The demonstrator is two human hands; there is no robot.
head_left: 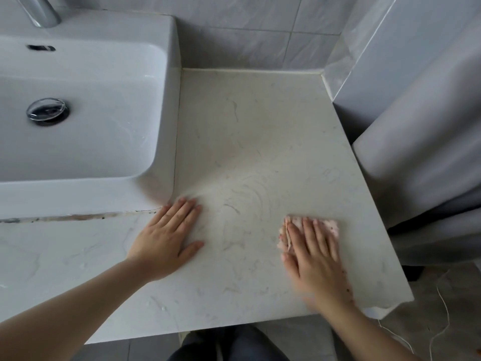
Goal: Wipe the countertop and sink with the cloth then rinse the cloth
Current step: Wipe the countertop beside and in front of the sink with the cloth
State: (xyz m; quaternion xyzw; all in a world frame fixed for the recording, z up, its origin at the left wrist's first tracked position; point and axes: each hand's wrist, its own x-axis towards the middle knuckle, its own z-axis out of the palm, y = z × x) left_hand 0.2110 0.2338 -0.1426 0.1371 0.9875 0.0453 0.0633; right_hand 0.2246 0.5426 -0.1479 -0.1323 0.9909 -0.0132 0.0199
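A pale marbled countertop (pixel 250 131) fills the middle of the view. A pink speckled cloth (pixel 329 226) lies folded on it near the right front edge. My right hand (pixel 313 256) presses flat on the cloth with straight fingers and is a little blurred. My left hand (pixel 166 238) rests flat on the bare countertop, fingertips close to the front corner of the white sink (pixel 166 82). The sink sits on the left, with a chrome drain plug (pixel 48 112) in its basin.
A chrome tap (pixel 43 10) stands at the sink's back left. Grey tiled walls close the back and right. A grey curtain (pixel 426 142) hangs beside the counter's right edge. The counter's front edge runs above a tiled floor and my legs.
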